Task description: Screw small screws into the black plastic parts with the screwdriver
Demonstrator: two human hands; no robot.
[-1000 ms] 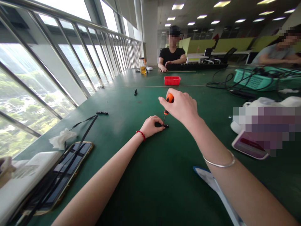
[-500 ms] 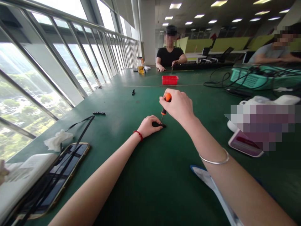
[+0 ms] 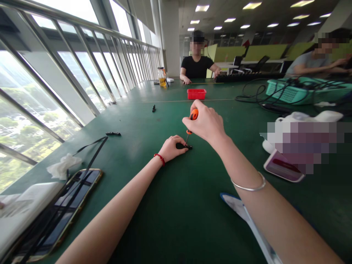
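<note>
My left hand [image 3: 173,148] rests on the green table and pinches a small black part [image 3: 188,147], whose exact kind I cannot make out. Above it, my right hand [image 3: 207,121] is wrapped around the orange and black handle of a screwdriver [image 3: 194,114]. The screwdriver stands nearly upright, slightly tilted, and its thin shaft reaches down to the black part beside my left fingertips. The tip's exact contact is too small to see. Another small black piece [image 3: 154,108] lies farther back on the table.
A red bin [image 3: 196,94] stands ahead, with a person [image 3: 197,66] behind it. To the left lie a phone [image 3: 79,194], black straps [image 3: 95,156] and crumpled tissue [image 3: 63,165]. On the right are a teal basket [image 3: 286,91] with cables and a pink-and-white box [image 3: 283,165].
My right hand's fingers have shifted round the screwdriver handle, with the thumb now farther left. The left hand keeps its pinch. The view has moved slightly.
</note>
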